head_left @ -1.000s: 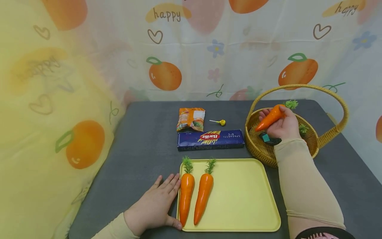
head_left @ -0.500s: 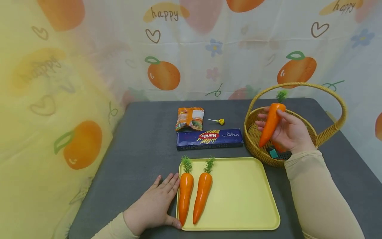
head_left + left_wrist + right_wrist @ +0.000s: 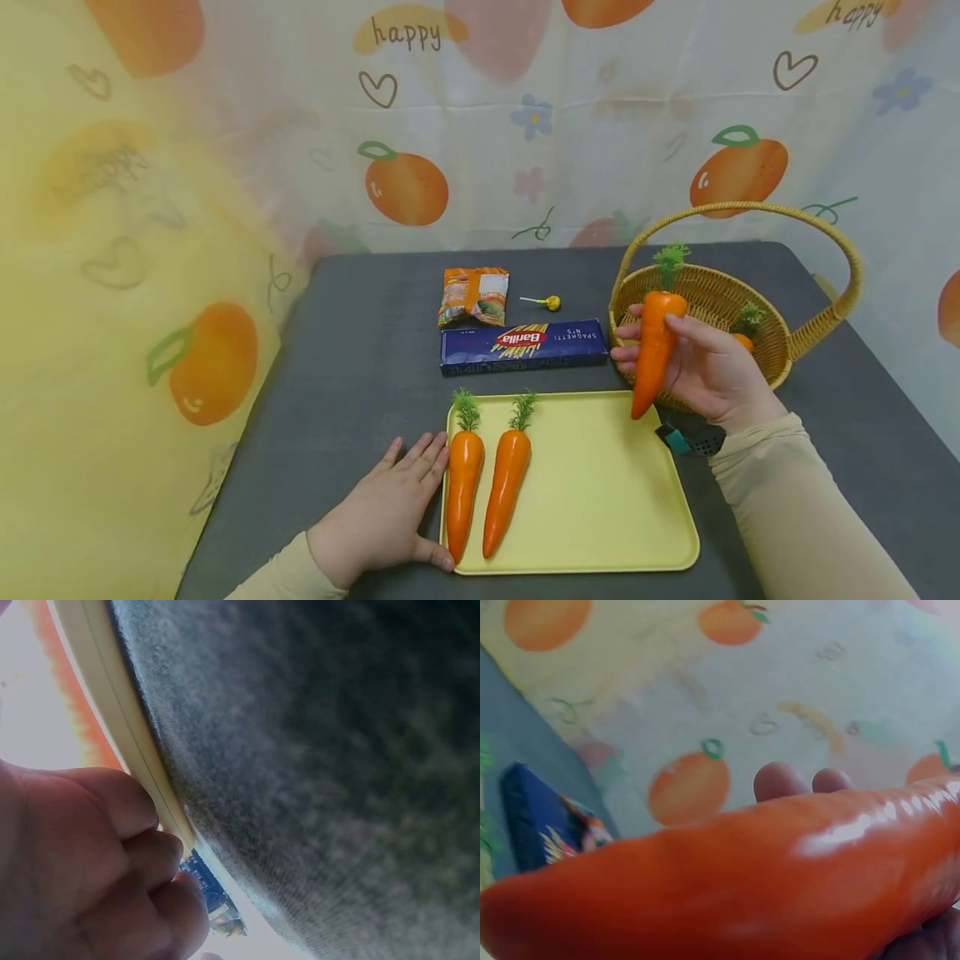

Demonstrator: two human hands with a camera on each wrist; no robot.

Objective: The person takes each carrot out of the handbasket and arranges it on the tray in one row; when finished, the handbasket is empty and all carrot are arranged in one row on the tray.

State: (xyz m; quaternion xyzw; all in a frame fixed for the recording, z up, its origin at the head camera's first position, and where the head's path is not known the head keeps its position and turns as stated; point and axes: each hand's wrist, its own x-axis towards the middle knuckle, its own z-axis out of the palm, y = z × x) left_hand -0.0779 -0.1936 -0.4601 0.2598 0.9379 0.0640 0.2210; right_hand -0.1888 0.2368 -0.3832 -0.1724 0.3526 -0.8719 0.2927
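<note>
An orange carrot (image 3: 654, 350) with a green tuft is held up in my right hand (image 3: 708, 367), thumb on its near side and fingers behind. It hangs tip down over the tray's back right corner, in front of the basket; the right wrist view shows the same carrot (image 3: 780, 870) close up. My left hand (image 3: 382, 508) lies with fingers extended against the left edge of the yellow tray (image 3: 600, 492). Side by side on the tray's left part lie a carrot (image 3: 464, 492) and another carrot (image 3: 507, 492), tufts pointing away.
The wicker basket (image 3: 776, 367) with its tall handle stands at the right, another carrot (image 3: 744, 340) partly visible inside. Behind the tray lie a blue spaghetti box (image 3: 525, 347), an orange snack packet (image 3: 474, 297) and a yellow lollipop (image 3: 552, 302).
My right hand has brought the carrot out of the basket, leftward and nearer to the tray, turning it upright with tip down. The left hand has stayed at the tray's edge.
</note>
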